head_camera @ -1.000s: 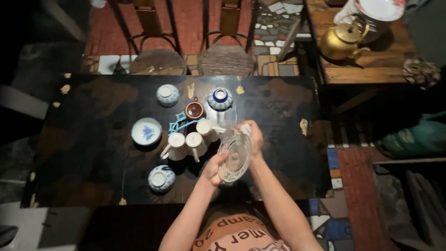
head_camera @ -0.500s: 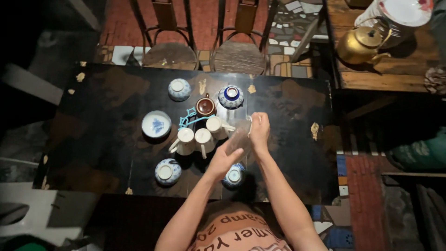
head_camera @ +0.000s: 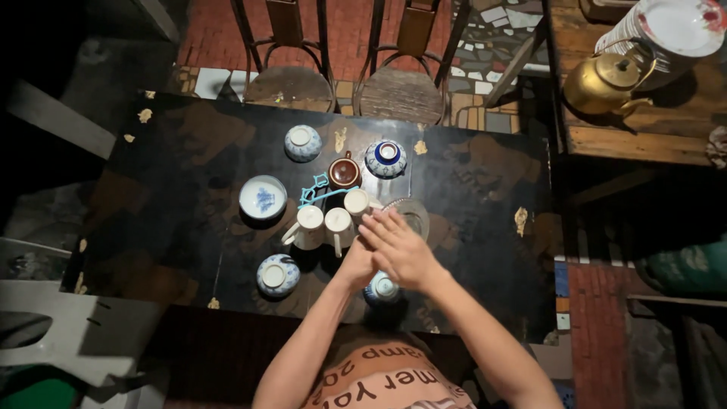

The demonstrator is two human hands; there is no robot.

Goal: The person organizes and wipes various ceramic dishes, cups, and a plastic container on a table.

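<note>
A clear glass dish point(head_camera: 413, 214) lies flat on the dark table point(head_camera: 174, 151), to the right of three white cups point(head_camera: 337, 225). My right hand point(head_camera: 399, 248) hovers just in front of the dish with fingers stretched out and apart, holding nothing. It crosses over my left hand point(head_camera: 353, 265), which is mostly hidden beneath it, beside the nearest cup. A blue-and-white bowl point(head_camera: 382, 288) sits upside down under my wrists.
A brown teapot point(head_camera: 343, 173), a light blue trivet point(head_camera: 314, 193), a blue-patterned saucer point(head_camera: 263, 198) and three more overturned bowls point(head_camera: 303, 142) point(head_camera: 385, 158) point(head_camera: 277, 274) stand on the table. Two chairs point(head_camera: 291, 83) are behind it. A brass kettle point(head_camera: 606, 82) and stacked plates point(head_camera: 670, 30) sit on a side table.
The glass dish was tilted up between both hands; now it lies on the table and both hands have let go, drawing back and crossing. The camera view shifted slightly.
</note>
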